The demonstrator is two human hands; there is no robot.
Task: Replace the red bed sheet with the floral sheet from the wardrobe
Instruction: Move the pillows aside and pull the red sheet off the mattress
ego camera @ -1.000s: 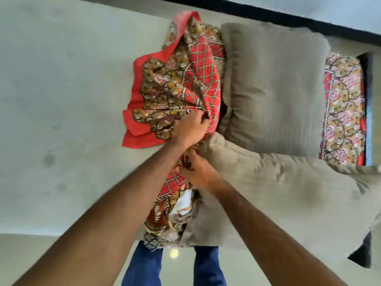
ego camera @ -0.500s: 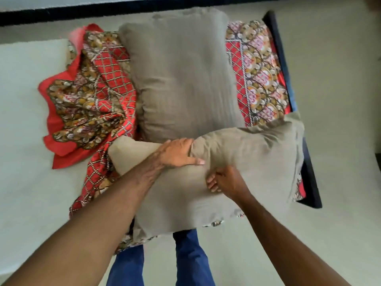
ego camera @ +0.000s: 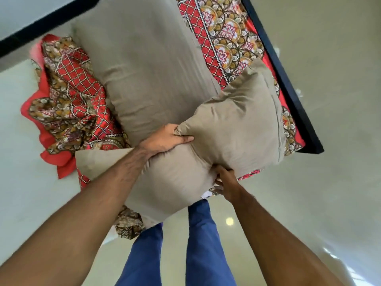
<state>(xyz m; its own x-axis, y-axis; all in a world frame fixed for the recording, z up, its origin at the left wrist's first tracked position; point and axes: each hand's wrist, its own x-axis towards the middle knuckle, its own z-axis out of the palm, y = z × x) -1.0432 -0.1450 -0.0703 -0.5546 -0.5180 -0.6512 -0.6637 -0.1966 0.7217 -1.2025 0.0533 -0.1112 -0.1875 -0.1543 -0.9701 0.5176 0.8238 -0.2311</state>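
The red patterned bed sheet point(ego camera: 76, 112) lies bunched on the bare pale mattress point(ego camera: 18, 141) at the left, and part of it stays spread under the pillows at the right point(ego camera: 224, 38). A taupe pillow point(ego camera: 233, 124) sits at the near bed edge. My left hand point(ego camera: 165, 139) grips a fold on its top. My right hand point(ego camera: 225, 182) holds its lower edge from beneath, fingers partly hidden. The floral sheet is not in view.
A second, larger taupe pillow point(ego camera: 148, 65) lies further back on the bed. The black bed frame point(ego camera: 288, 83) runs along the right side. Glossy beige floor point(ego camera: 329, 162) lies to the right. My legs in blue trousers point(ego camera: 202, 244) stand against the bed.
My hands left the bunched red sheet and took hold of the near pillow. The pillow's middle is now squeezed and raised, and the view has swung right.
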